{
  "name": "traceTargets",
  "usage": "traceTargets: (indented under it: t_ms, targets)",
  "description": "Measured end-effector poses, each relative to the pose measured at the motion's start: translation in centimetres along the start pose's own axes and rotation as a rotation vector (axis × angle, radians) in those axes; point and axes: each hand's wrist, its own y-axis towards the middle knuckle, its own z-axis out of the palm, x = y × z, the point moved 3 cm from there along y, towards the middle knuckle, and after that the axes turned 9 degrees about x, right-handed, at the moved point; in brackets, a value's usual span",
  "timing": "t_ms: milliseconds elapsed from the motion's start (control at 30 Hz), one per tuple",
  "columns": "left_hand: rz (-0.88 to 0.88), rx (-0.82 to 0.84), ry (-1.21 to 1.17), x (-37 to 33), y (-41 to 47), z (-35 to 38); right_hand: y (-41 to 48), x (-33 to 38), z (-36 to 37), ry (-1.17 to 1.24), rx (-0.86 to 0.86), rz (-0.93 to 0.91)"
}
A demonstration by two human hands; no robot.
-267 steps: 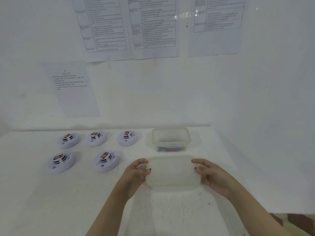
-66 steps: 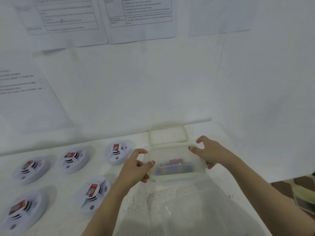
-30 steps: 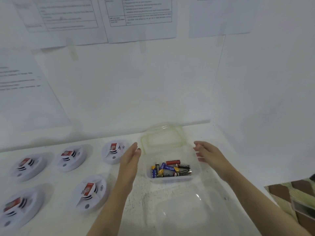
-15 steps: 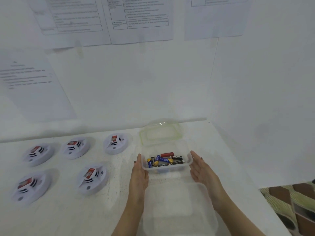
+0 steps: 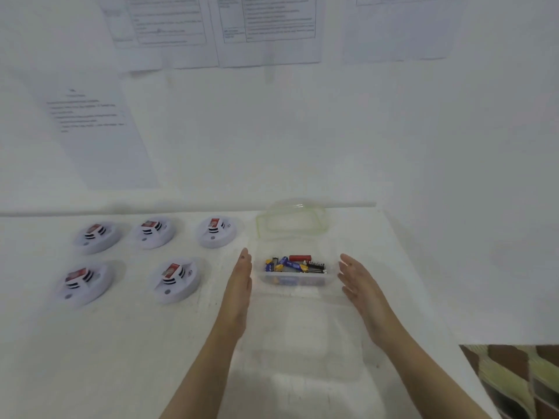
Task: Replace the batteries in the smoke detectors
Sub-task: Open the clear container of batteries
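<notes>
battery tub [image 5: 293, 281]: clear plastic, sitting open on the counter [image 5: 121, 343], a bit right of the middle of the frame

batteries [image 5: 295, 264]: loose jumble inside that tub. I see blue, yellow, black and one red, but the labels are too blurry to read

left hand [image 5: 240, 285]: flat and edge-on, fingers straight and pressed together, palm facing the tub's left wall. It's just beside it, can't tell if it's actually touching

right hand [image 5: 358, 285]: same deal on the other side, fingers straight and close together, holding nothing, palm turned toward the tub's right wall

lid [image 5: 290, 225]: greenish rim, lying on the counter just behind the battery tub

second tub [image 5: 302, 343]: another clear one, pretty blurry, right below the battery tub in the frame, between my forearms

smoke detectors [image 5: 175, 281]: five round white ones in the left half of the frame, three in a back row and two in front, each with a red-and-white bit on top

printed sheets [image 5: 266, 28]: stuck on the wall across the top, text unreadable
</notes>
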Motion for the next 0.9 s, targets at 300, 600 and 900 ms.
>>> traceTargets:
  t_ms: [300,600,900]
  targets:
    - [0.214,-0.328,0.714,-1.9,-1.7,-8.6,0.5,2.3,-0.2,-0.545,-0.130,-0.067]
    - [-0.124,0.025,1.318,-2.8,3.4,-16.3,0.0,3.0,4.2,-0.829,-0.235,-0.093]
    - [0.003,0.381,0.654,-7.3,5.4,-18.3,-0.4,3.6,11.0,-0.916,-0.386,-0.182]
